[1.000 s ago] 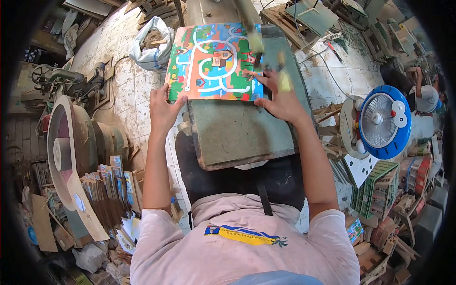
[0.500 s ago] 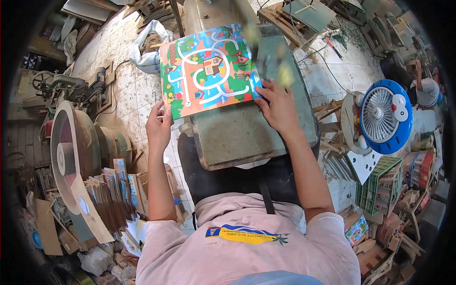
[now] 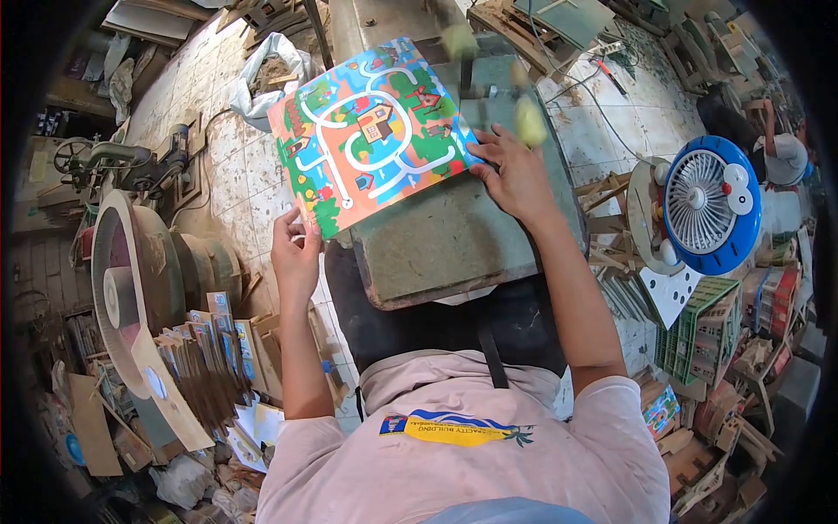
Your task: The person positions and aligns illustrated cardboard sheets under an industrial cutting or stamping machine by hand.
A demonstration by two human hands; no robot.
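A brightly printed board [image 3: 371, 166] with a white winding track and a small house picture lies tilted over the green metal machine table [image 3: 445, 253]. Its left part overhangs the table's edge. My left hand [image 3: 297, 253] pinches the board's near left corner, thumb on top. At the near right corner, my right hand [image 3: 519, 179] grips the edge, its fingers reaching along the side. A dark upright machine part [image 3: 467, 77] stands close to the board's far right edge. Blurred yellowish pieces [image 3: 530, 120] hang in front of the table.
A blue fan [image 3: 711, 205] with a cartoon face stands at right, near a green crate [image 3: 698, 327]. To the left are a large round machine wheel [image 3: 118, 288] and stacked thin boards [image 3: 205, 362]. A white sack [image 3: 271, 79] sits beyond. Another person [image 3: 781, 153] is at far right.
The board has turned counterclockwise, its left side swinging left and toward me. My left hand has moved nearer to me with its corner; my right hand has shifted only slightly.
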